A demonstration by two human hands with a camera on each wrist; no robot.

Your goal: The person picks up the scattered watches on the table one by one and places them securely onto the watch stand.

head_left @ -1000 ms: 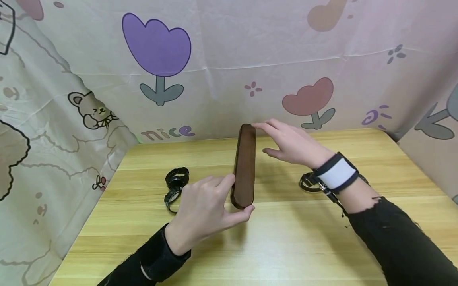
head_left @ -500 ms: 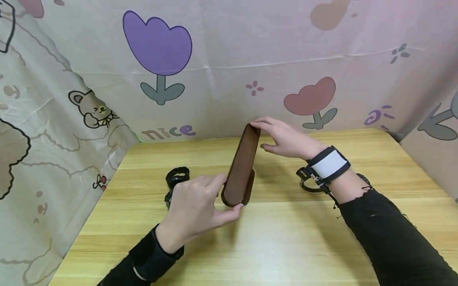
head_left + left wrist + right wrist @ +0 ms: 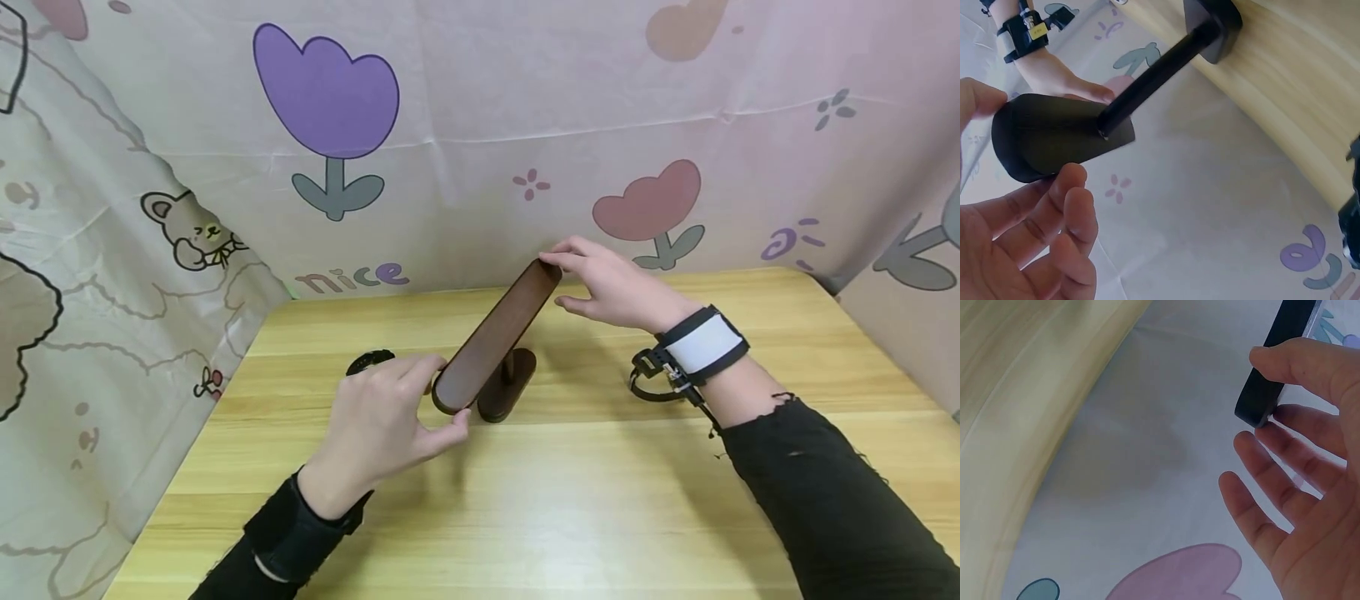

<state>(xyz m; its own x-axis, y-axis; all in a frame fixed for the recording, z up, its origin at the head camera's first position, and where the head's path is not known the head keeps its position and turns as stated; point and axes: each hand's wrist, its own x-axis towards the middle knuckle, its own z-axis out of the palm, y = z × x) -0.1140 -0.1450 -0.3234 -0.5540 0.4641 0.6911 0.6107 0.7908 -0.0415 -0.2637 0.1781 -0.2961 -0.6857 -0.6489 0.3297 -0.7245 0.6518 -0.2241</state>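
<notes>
A dark brown wooden T-bar display stand [image 3: 498, 333] stands mid-table, its top bar turned diagonally across its rounded base [image 3: 507, 385]. The left wrist view shows the black post [image 3: 1157, 78] joining bar and base. My left hand [image 3: 378, 417] pinches the bar's near left end between thumb and forefinger, the other fingers free. At the far right end, my right hand [image 3: 622, 283] touches the bar with its fingertips; its thumb is apart from the bar in the head view. In the right wrist view its other fingers [image 3: 1263, 472] spread loosely.
A black watch or bracelet [image 3: 370, 360] lies on the wooden table [image 3: 570, 517] left of the stand, mostly behind my left hand. Another black loop [image 3: 652, 390] lies near my right wrist, partly covered by it. A printed cloth [image 3: 465, 100] hangs behind the table.
The top bar has turned clockwise, its near end swinging left with my left hand and its far end moving slightly right. The base, hidden under the bar before, now shows.
</notes>
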